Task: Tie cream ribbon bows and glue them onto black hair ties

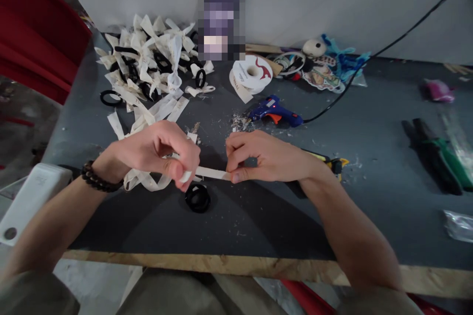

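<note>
A cream ribbon (212,173) is stretched between my two hands, just above the dark table. My left hand (162,152) is closed, pinching the ribbon's left part between thumb and fingers. The right end is pinched by my right hand (254,157), thumb against fingertips. Directly below the ribbon lie some black hair ties (197,199). Loose cream ribbon strips (148,180) lie under and behind my left hand. Farther back is a pile of cream ribbon bows on black hair ties (148,59).
Behind my hands are a ribbon spool (253,75) and a blue glue gun (275,111) with a black cable. A yellow-and-black tool (337,165) is partly hidden by my right forearm. Green-handled pliers (441,157) lie at right. A white power bank (35,202) sits at the left edge.
</note>
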Action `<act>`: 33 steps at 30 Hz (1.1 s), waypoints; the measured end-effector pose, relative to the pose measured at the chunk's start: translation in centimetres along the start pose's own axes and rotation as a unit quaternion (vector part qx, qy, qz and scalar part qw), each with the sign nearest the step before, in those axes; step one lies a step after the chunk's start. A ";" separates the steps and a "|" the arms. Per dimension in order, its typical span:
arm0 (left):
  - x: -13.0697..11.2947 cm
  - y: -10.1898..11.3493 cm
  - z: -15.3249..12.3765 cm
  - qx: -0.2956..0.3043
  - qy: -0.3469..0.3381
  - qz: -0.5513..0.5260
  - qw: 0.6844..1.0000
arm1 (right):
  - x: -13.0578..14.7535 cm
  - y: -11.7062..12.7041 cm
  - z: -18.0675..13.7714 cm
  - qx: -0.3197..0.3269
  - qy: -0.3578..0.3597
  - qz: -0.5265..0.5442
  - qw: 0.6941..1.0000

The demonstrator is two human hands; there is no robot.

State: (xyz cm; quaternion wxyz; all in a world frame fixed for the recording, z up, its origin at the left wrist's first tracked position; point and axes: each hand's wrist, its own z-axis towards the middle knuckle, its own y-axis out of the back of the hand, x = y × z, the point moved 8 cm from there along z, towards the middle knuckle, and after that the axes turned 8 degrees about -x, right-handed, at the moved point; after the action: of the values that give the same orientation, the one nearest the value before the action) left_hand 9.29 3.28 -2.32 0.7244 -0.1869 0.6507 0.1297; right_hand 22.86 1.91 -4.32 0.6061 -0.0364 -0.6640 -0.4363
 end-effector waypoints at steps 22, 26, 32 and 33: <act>1.7 3.4 -0.2 -0.268 -0.047 -0.055 0.961 | -1.9 0.1 -0.7 -0.379 -0.033 0.349 0.856; 1.9 3.5 0.2 -0.243 -0.026 -0.027 0.969 | -2.1 0.9 -1.0 -0.421 -0.062 0.332 0.842; 2.5 3.7 0.3 -0.243 -0.038 -0.077 0.966 | -2.2 0.8 -0.6 -0.417 -0.067 0.347 0.837; 2.6 3.7 0.2 -0.243 -0.044 -0.083 0.966 | -2.1 0.7 -0.5 -0.413 -0.067 0.349 0.839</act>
State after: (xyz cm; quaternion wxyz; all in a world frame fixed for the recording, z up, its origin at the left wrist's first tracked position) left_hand 8.23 6.53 -5.22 0.6933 -0.4045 0.5497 0.2315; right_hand 24.23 3.01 -5.80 0.6011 -0.5417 -0.4048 -0.4259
